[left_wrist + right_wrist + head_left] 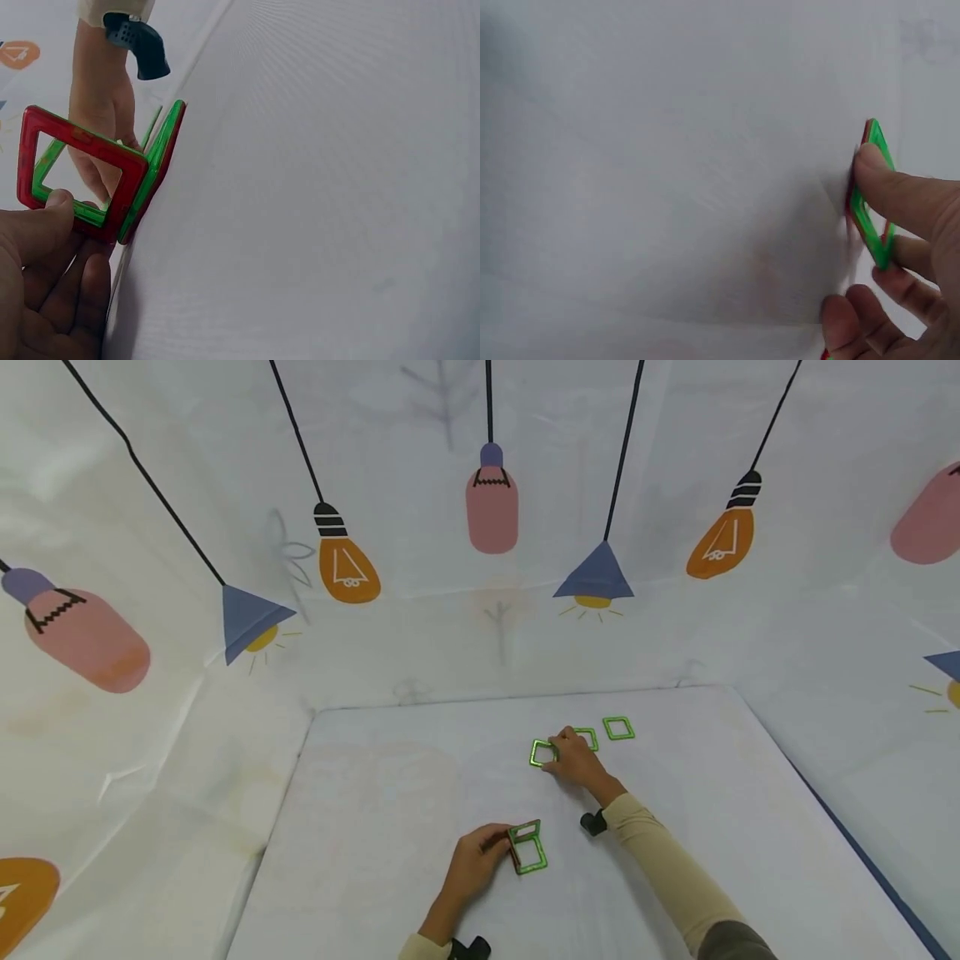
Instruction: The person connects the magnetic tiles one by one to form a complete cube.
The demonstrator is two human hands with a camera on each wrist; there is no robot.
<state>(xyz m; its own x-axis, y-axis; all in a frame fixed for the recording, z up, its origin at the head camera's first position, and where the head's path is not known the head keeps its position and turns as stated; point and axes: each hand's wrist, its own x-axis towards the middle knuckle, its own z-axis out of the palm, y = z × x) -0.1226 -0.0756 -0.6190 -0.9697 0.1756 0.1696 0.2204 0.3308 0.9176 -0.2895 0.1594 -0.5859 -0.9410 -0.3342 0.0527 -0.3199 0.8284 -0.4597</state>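
Note:
My left hand [470,862] pinches the edge of an upright magnetic tile, an open square frame. In the left wrist view this upright tile [132,187] shows its red face, the thumb pressed on its lower bar. It joins a flat square tile [533,869] on the table, and another green tile [527,823] stands at the far side, forming a corner. Farther back, my right hand [577,762] pinches a single square tile [533,753] between thumb and fingers. Its green face [861,220] and a thin red edge show in the right wrist view.
Beside the right hand lies a green square tile [595,740], partly hidden by that hand. One more green square tile [618,737] lies to its right. The white table [360,843] meets a pale sheet [420,643] printed with hanging lamps at the back and sides.

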